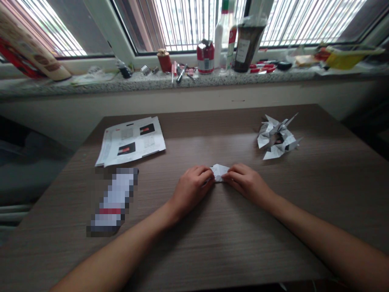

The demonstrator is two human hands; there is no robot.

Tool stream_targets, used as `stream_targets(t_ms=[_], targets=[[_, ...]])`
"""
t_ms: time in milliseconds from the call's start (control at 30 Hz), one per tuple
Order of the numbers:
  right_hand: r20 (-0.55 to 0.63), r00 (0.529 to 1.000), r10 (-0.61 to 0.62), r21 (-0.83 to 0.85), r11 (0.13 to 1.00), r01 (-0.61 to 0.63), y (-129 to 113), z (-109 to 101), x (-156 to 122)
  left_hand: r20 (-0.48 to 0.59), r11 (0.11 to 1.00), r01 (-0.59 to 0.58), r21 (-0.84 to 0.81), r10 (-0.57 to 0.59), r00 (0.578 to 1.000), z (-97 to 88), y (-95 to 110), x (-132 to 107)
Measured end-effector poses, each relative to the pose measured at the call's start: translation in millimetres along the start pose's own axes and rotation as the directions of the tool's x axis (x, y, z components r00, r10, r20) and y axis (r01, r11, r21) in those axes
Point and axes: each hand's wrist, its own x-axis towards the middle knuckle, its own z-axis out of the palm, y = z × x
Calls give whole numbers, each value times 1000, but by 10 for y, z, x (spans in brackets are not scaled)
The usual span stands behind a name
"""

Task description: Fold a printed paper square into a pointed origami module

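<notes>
A small folded piece of white paper (219,172) lies on the brown wooden table (212,235) near its middle. My left hand (192,187) pinches the paper's left end with curled fingers. My right hand (245,182) pinches the right end, fingers pressed together on it. Most of the paper is covered by my fingertips; only a small pointed part shows between the hands.
A pile of folded paper figures (277,138) sits at the back right of the table. A stack of printed sheets (131,142) lies at the back left, with a blurred-out object (114,201) in front of it. The windowsill (194,79) holds a can, bottles, pens and clutter.
</notes>
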Motion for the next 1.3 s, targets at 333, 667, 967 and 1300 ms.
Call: stream_targets(t_ms=[333,667,967,1300], targets=[[51,997,-57,-93,994,61,-5,-52,-17,67,985,-101,142,92,993,-66,23,-58],[61,994,-90,-135,986,97,-5,-74,-11,132,953,-206,222,180,975,-131,85,-86],[105,978,-178,-252,947,199,-49,-121,-81,192,954,-206,217,165,967,-158,88,-83],[241,957,-160,-233,948,217,-15,-74,-221,232,951,-223,213,173,957,-194,39,-109]])
